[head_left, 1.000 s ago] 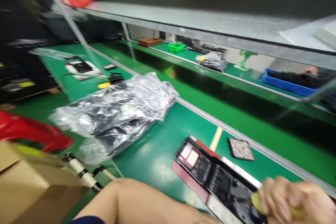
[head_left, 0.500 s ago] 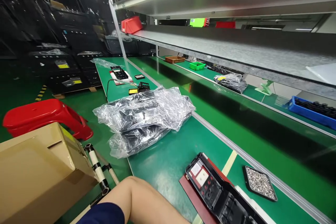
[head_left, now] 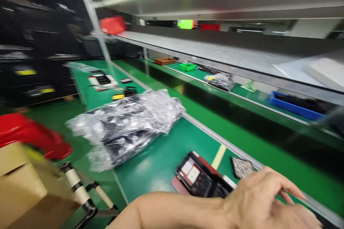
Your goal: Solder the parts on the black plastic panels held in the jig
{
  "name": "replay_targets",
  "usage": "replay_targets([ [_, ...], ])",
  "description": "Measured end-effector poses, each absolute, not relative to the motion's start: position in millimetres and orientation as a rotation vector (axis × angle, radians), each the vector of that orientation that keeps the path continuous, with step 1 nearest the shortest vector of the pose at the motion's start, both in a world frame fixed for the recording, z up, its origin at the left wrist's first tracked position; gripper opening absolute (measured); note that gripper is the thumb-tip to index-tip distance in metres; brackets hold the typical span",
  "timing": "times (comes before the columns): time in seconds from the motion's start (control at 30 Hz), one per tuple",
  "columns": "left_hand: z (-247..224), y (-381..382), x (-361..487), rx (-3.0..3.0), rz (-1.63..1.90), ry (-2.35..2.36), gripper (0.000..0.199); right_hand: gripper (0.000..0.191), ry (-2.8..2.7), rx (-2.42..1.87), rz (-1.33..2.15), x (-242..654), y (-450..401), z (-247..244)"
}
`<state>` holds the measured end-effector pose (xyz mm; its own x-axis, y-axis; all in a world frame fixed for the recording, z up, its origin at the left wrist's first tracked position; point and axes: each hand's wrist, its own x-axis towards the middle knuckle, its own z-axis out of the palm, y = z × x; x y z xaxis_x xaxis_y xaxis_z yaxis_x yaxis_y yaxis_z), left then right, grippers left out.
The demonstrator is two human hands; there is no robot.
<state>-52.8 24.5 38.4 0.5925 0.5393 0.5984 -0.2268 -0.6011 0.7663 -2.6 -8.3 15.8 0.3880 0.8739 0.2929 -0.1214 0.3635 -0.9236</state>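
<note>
My left hand [head_left: 260, 196] reaches in from the lower left across the bottom of the head view, its back toward me. Its fingers point right, somewhat smeared, with a gap between them; I see nothing held. Behind the wrist lies a black plastic housing [head_left: 200, 180] with its inner side up, partly covered by my forearm. It rests on a dark red pad [head_left: 180, 186]. Just beyond the hand is a small black tray [head_left: 236, 166] of tiny metal parts, its near edge hidden. My right hand is out of view.
Plastic-wrapped black parts [head_left: 129, 121] lie on the green bench [head_left: 150, 164]. A silver rail [head_left: 204, 128] borders the green belt, with a blue bin [head_left: 295, 107] beyond it. A shelf [head_left: 215, 46] hangs above. A cardboard box [head_left: 24, 189] and red stool [head_left: 34, 132] stand left.
My left forearm has swung farther into view and the hand now shows at lower right, over the bench. The view has turned right, so the bench things sit farther left.
</note>
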Motion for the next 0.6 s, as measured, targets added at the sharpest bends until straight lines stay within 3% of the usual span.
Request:
replay_targets([
  [0.13,53,22,-71,1.764,0.836,0.118,0.052,0.045,-0.843,-1.19,0.446,3,-45,32],
  [0.33,58,33,-81,1.736,0.665,0.041,0.061,0.043,-0.887,-1.217,0.452,2,-59,29],
  [0.47,54,36,-80,1.793,0.73,-0.002,0.066,0.057,-0.919,-1.1,0.593,2,-54,17],
  [0.6,50,43,-76,1.908,0.872,-0.117,0.051,0.072,-0.956,-1.059,0.619,6,-53,1],
])
